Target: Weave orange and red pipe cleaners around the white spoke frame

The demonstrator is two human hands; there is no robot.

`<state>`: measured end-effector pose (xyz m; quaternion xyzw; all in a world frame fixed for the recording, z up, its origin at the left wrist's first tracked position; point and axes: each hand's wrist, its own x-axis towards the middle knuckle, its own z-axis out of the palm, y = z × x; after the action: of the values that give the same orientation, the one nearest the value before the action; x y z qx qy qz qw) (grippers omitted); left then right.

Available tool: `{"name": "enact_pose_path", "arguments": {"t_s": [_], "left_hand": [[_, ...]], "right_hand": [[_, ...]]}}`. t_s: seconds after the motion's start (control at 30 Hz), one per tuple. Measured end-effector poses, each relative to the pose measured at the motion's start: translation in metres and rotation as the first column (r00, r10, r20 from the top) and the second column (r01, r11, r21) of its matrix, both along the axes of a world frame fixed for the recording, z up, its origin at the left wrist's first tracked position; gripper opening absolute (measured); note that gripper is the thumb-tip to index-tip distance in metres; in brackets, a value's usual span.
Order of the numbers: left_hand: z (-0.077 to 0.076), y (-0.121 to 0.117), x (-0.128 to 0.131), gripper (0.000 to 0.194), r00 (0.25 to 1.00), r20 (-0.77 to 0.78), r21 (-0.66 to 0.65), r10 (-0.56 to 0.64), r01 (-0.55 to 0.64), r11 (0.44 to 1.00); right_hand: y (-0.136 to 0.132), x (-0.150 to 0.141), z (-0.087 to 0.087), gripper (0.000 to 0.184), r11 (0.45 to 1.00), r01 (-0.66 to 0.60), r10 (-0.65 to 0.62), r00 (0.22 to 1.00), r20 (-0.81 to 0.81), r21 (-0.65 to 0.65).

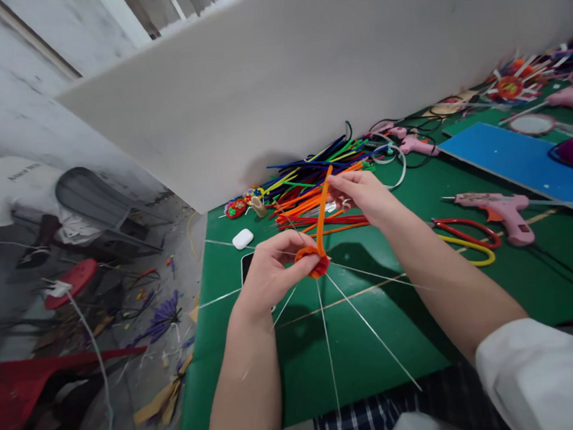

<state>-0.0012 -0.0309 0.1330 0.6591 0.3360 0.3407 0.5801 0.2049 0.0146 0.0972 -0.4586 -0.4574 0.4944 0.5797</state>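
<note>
Between the thumb and fingers of my left hand [285, 263] is a small round coil of pipe cleaner [321, 266], orange at the rim and red inside. Thin pale wires [371, 328] fan out from it in several directions. An orange pipe cleaner strip [323, 215] rises from the coil, and my right hand [359, 192] pinches it near its upper end. Behind the hands lies a pile of loose pipe cleaners [308, 179] in orange, red, blue, green and yellow. My left hand partly covers a phone [245, 267] on the table.
On the green table [300, 374] are a white earbud case [242, 239], red-and-yellow-handled scissors [468, 232], a pink glue gun [504, 209] with a cord and a blue board [527, 160]. A white partition [304, 73] stands behind. A person [18, 185] sits at left, near a grey chair [99, 201].
</note>
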Motion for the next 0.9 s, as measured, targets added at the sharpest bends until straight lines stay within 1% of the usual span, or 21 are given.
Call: {"name": "enact_pose_path", "arguments": {"t_s": [0.07, 0.1, 0.17, 0.23, 0.3, 0.37, 0.4, 0.43, 0.5, 0.6, 0.73, 0.8, 0.9], "left_hand": [[-0.002, 0.002, 0.001, 0.011, 0.999, 0.039, -0.048, 0.004, -0.002, 0.999], [-0.003, 0.003, 0.001, 0.012, 0.998, 0.059, -0.069, 0.004, 0.0, 0.998], [-0.004, 0.005, 0.002, 0.013, 0.996, 0.094, -0.102, 0.002, 0.007, 0.995], [-0.004, 0.006, 0.001, 0.015, 0.993, 0.121, -0.135, -0.007, 0.023, 0.991], [-0.004, 0.006, 0.001, 0.016, 0.988, 0.155, -0.173, -0.023, 0.05, 0.984], [-0.003, 0.007, 0.001, 0.017, 0.978, 0.207, -0.214, -0.033, 0.079, 0.974], [-0.003, 0.007, 0.001, 0.017, 0.971, 0.235, -0.234, -0.036, 0.093, 0.968], [-0.003, 0.007, 0.001, 0.017, 0.965, 0.261, -0.251, -0.041, 0.109, 0.962], [-0.004, 0.008, 0.0, 0.018, 0.95, 0.306, -0.274, -0.061, 0.149, 0.95], [-0.007, 0.008, -0.001, 0.017, 0.93, 0.357, -0.271, -0.086, 0.191, 0.943], [-0.007, 0.007, -0.002, 0.02, 0.926, 0.37, -0.288, -0.077, 0.194, 0.938], [-0.006, 0.006, -0.002, 0.021, 0.927, 0.369, -0.297, -0.07, 0.189, 0.936], [-0.005, 0.005, -0.001, 0.022, 0.927, 0.371, -0.293, -0.056, 0.174, 0.94]], "right_hand": [[-0.009, -0.002, 0.011, 0.031, 0.994, 0.062, -0.067, 0.996, 0.051, 0.091], [-0.015, -0.004, 0.017, 0.03, 0.985, 0.074, -0.088, 0.992, 0.086, 0.153], [-0.029, -0.008, 0.03, 0.025, 0.948, 0.082, -0.141, 0.974, 0.176, 0.306], [-0.043, -0.012, 0.042, 0.016, 0.873, 0.039, -0.208, 0.932, 0.298, 0.486], [-0.053, -0.015, 0.05, 0.009, 0.759, -0.102, -0.237, 0.877, 0.419, 0.643], [-0.057, -0.017, 0.053, 0.009, 0.662, -0.236, -0.257, 0.821, 0.511, 0.712], [-0.058, -0.017, 0.054, 0.01, 0.63, -0.285, -0.262, 0.798, 0.543, 0.723], [-0.057, -0.018, 0.053, 0.011, 0.61, -0.321, -0.261, 0.782, 0.566, 0.725], [-0.056, -0.018, 0.052, 0.012, 0.595, -0.367, -0.249, 0.762, 0.598, 0.715], [-0.055, -0.019, 0.051, 0.013, 0.598, -0.396, -0.232, 0.747, 0.624, 0.697], [-0.057, -0.021, 0.051, 0.014, 0.591, -0.419, -0.215, 0.742, 0.635, 0.689], [-0.058, -0.022, 0.052, 0.014, 0.6, -0.421, -0.199, 0.745, 0.636, 0.68], [-0.06, -0.023, 0.052, 0.016, 0.64, -0.413, -0.173, 0.744, 0.645, 0.648]]}}
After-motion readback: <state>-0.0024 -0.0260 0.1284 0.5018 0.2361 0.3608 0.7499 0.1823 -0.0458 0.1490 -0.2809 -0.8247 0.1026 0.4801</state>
